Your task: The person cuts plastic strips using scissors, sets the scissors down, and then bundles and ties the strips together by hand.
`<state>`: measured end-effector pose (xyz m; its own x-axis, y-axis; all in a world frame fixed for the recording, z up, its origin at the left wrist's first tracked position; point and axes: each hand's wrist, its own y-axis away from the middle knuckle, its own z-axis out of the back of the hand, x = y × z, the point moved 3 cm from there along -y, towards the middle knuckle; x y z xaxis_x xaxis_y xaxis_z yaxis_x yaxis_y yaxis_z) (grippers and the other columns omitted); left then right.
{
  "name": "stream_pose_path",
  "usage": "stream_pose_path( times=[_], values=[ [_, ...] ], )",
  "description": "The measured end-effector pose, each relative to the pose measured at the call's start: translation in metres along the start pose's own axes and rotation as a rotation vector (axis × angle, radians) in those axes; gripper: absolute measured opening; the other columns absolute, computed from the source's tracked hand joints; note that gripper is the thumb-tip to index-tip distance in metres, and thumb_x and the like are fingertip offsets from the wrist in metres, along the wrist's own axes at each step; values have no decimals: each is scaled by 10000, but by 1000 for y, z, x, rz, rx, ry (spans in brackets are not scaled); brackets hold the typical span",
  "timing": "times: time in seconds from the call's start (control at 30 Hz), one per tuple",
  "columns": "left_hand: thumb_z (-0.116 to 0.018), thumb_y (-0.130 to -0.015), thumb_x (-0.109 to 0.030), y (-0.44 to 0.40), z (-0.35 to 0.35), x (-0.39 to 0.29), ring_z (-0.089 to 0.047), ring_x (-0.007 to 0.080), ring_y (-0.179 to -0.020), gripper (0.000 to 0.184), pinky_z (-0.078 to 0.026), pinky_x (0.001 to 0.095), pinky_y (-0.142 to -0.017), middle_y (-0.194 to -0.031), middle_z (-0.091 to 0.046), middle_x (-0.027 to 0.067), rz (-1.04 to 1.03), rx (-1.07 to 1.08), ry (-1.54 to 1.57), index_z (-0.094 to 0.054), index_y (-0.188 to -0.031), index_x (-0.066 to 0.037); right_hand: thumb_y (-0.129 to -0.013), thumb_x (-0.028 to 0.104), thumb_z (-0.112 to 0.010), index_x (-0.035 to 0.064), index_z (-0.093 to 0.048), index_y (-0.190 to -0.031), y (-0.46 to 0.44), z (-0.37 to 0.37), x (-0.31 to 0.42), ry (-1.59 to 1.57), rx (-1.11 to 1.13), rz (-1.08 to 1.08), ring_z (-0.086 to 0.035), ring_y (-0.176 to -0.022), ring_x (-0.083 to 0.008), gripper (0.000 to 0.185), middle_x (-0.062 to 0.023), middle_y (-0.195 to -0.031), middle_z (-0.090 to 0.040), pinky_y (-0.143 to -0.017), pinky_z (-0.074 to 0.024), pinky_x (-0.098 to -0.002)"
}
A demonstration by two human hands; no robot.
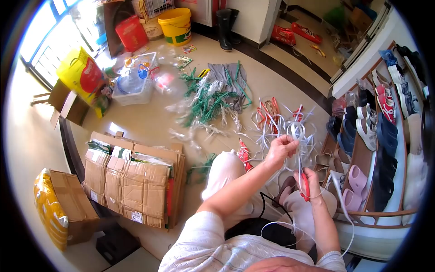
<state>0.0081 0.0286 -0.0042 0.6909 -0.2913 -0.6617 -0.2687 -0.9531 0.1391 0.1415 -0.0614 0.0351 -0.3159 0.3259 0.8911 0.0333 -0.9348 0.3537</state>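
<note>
My left hand (283, 148) is closed in a pinch on a white plastic strap (296, 130), which curls into a loop above the fingers. Just below and to the right, my right hand (311, 180) grips scissors with red handles (305, 187). The scissors' blades point up towards the strap; whether they touch it I cannot tell. A long thin end of white strap (346, 213) trails past my right forearm and over my lap. On the floor beyond my hands lies a tangle of white and orange straps (269, 115).
Green and white netting (210, 102) lies farther back on the floor. To the left stand flattened cardboard boxes (129, 181) and a plastic bin (136, 86) with bottles. A shoe rack (362, 158) curves along the right. A yellow bucket (176, 28) and black boots (224, 29) are at the back.
</note>
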Motion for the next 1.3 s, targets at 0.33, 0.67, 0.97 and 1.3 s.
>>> stream_pose_path(
  times=[0.33, 0.67, 0.97, 1.3],
  values=[
    [-602, -781, -151, 2, -6, -5, -443, 96, -469, 107, -335, 228, -426, -578, -502, -7, 103, -57, 51, -562, -763, -53, -773, 114, -638, 31, -508, -659, 16, 10, 5, 247, -21, 47, -381, -529, -51, 192, 35, -552, -441, -459, -330, -230],
    [-641, -776, -95, -1, 2, -9, -557, 112, -622, 78, -438, 223, -522, -744, -606, 47, 70, -32, 136, -581, -790, -47, -815, 112, -596, 11, -547, -787, 17, 0, 26, 58, 43, -14, -409, -566, -21, 116, 52, -630, -471, -510, -338, -162],
    [-627, -789, -107, 5, -4, -8, -525, 119, -583, 88, -423, 243, -564, -647, -552, 22, 112, -35, 103, -563, -753, -58, -800, 131, -621, 1, -562, -785, 15, 6, 19, 134, 30, 29, -427, -580, -28, 144, 42, -649, -500, -527, -364, -179],
    [-654, -764, -138, 5, -13, 7, -451, 81, -485, 150, -349, 216, -465, -558, -516, -1, 106, -87, 96, -559, -679, -59, -791, 130, -613, 20, -553, -762, 9, 11, 11, 135, 11, -1, -400, -563, -44, 129, 40, -605, -465, -493, -337, -201]
  ],
)
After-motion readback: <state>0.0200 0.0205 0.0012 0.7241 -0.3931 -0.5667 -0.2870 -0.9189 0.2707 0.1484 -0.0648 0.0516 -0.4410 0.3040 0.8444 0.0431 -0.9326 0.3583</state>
